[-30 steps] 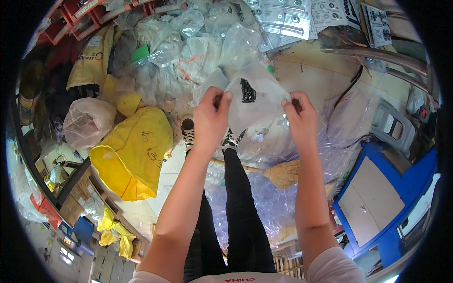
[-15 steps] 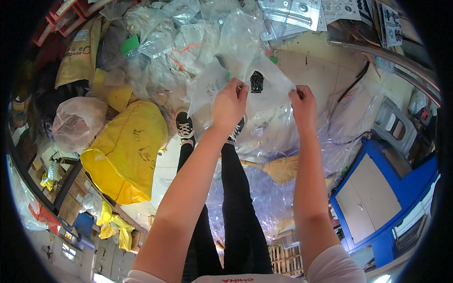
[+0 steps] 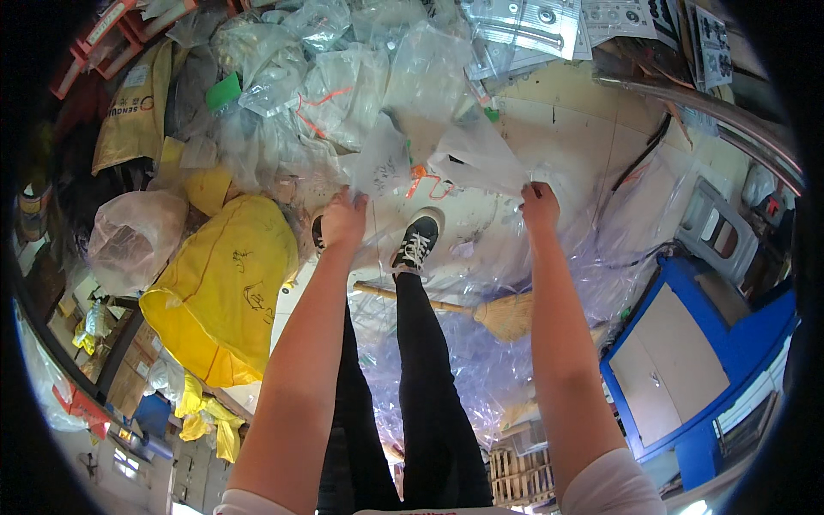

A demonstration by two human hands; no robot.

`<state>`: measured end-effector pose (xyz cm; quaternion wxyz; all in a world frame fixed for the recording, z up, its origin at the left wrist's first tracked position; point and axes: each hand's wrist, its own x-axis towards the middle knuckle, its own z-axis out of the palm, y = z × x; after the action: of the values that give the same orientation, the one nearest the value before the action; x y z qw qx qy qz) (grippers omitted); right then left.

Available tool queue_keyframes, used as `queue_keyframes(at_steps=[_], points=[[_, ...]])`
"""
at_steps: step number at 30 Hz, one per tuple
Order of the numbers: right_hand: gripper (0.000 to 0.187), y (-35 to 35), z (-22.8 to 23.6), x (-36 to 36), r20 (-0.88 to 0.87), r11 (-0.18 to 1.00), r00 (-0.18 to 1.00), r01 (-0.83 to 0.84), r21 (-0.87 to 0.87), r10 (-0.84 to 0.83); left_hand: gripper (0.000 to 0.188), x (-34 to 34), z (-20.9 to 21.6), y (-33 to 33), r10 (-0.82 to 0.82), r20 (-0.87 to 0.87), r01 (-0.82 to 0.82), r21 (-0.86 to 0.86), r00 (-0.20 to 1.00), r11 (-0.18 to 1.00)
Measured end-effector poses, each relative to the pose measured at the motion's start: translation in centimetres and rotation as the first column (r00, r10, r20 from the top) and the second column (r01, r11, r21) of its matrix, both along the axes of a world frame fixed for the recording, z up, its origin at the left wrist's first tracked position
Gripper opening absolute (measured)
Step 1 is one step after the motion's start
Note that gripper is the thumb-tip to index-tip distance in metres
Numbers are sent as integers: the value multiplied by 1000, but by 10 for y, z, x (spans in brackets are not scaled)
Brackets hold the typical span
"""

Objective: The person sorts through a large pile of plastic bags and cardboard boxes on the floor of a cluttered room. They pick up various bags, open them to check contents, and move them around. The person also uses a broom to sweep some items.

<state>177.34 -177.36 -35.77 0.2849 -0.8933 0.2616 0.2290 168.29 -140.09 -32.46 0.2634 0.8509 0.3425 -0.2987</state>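
Note:
A translucent plastic bag (image 3: 482, 153) stretches between my hands, its mouth pulled wide. My left hand (image 3: 343, 221) is closed at the bag's left side, where handwriting marks the plastic. At the right corner, my right hand (image 3: 539, 206) pinches the edge of the film. A small dark patch shows at the fold of the bag's right part; what it is I cannot make out. Between the two sides, an orange-red strip (image 3: 419, 182) lies on the pale floor. Beyond the bag rises a heap of clear plastic bags (image 3: 343, 94).
A yellow sack (image 3: 227, 292) lies left of my feet, beside a crumpled clear bag (image 3: 137, 227). Behind my shoes are a straw broom (image 3: 505, 316) and purplish plastic film (image 3: 463, 378). To the right stand a blue-framed cabinet (image 3: 665, 365) and a grey plastic stool (image 3: 719, 227).
My hands have moved apart, the left one leftward and nearer to me, spreading the bag. The black patch inside has mostly gone from sight, and the orange-red strip has come into view.

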Motion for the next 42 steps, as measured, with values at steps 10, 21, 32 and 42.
queue_keyframes(at_steps=[10,21,32,42], points=[[26,-37,14,-17,31,886,902,417,201,-431,14,72,75,-145,-481,476,547,0,736,837],[37,-18,62,5,166,983,980,-86,-160,113,48,27,90,-183,-190,305,338,-559,933,757],[25,214,38,1,69,743,775,-624,242,628,19,-58,98,-34,291,136,-184,-512,947,839],[46,404,-10,-18,-128,391,377,-914,111,917,17,-91,122,95,785,-12,-623,-616,619,482]])
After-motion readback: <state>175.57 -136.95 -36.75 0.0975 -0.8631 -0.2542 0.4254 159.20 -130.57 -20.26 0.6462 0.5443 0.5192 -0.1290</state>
